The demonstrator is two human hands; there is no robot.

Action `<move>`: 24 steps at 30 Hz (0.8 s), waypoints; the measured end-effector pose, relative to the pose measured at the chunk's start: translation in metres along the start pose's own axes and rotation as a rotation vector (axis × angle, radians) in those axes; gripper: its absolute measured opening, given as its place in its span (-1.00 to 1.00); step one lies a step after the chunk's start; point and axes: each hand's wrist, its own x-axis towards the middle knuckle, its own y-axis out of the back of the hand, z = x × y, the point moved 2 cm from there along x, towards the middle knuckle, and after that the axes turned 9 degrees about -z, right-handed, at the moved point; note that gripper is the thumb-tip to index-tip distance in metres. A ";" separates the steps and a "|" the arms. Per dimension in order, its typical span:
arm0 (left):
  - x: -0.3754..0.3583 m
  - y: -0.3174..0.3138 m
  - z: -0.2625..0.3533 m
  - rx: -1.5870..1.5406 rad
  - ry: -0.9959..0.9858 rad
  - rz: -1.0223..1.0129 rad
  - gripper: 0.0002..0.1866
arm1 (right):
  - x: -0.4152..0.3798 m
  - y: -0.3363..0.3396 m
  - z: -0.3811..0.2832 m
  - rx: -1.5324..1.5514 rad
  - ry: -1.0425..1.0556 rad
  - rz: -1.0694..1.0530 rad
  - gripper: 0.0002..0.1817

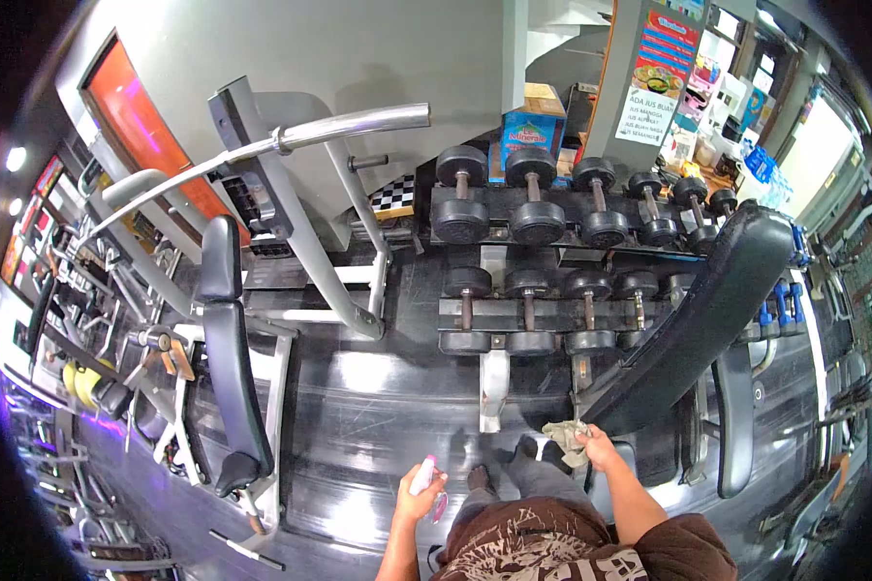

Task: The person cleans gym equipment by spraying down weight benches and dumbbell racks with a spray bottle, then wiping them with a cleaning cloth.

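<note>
My left hand [417, 499] is closed around a small pink-and-white bottle [424, 474], which looks like a spray bottle; my fingers hide part of it. A crumpled beige cloth [565, 441] is gripped in my right hand [599, 449] and hangs loosely from the fingers. The cloth is close to the lower end of a padded black bench [707, 310], whose backrest is tilted up on my right. I cannot make out a gap or contact between cloth and bench.
A rack [513, 315] with two tiers of black dumbbells [538, 198] stands ahead. On the left are a black-padded seat [237, 387] and a barbell [349, 126] on a grey frame. Blue dumbbells [783, 308] sit at the right. Black flooring [358, 426] lies between the benches.
</note>
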 end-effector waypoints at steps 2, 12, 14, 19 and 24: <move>0.019 -0.031 0.001 -0.016 -0.043 -0.027 -0.79 | 0.005 0.035 -0.014 -0.270 0.064 0.107 -0.69; 0.021 -0.051 0.001 0.049 -0.054 0.096 -0.80 | 0.018 -0.012 0.087 -0.802 -0.058 -0.268 -0.52; 0.047 -0.067 -0.006 0.012 -0.100 0.175 -0.80 | 0.044 -0.007 0.120 -0.789 -0.051 -0.325 -0.52; 0.123 -0.114 -0.106 -0.250 0.060 0.334 -0.79 | 0.094 -0.003 0.152 -0.678 -0.016 -0.295 -0.53; 0.180 -0.144 -0.181 -0.092 -0.056 0.395 -0.81 | 0.150 0.010 0.193 -0.542 -0.030 -0.161 -0.57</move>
